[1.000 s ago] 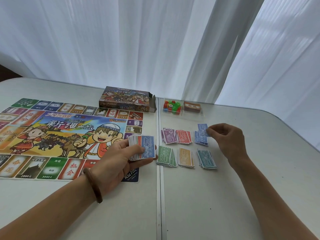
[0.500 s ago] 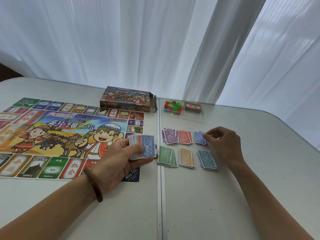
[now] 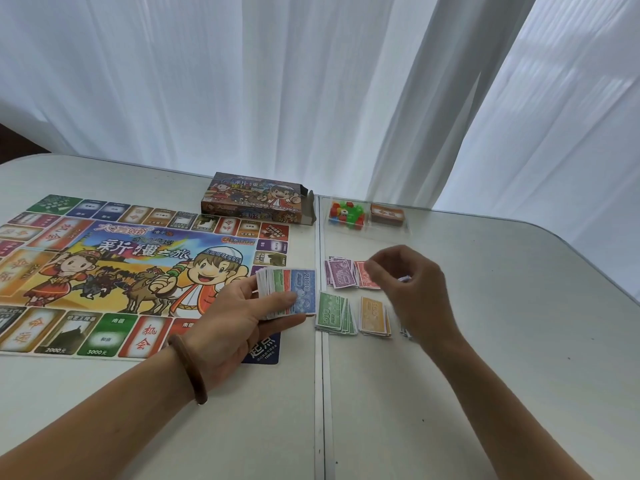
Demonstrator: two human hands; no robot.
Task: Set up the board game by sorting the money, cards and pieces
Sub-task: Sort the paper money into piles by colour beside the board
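head | left hand (image 3: 235,317) grips money stack (image 3: 289,292) | right hand (image 3: 412,285) above sorted piles (image 3: 334,313)

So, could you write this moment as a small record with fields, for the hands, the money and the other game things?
left hand: holds the stack of notes, blue 2000 on top
right hand: above the piles, fingers loosely curled, no note seen in it
sorted: purple pile, red pile, green pile, orange pile
board: flat, left of the piles
box: behind the board, flap open
tray: holds coloured pieces and card deck
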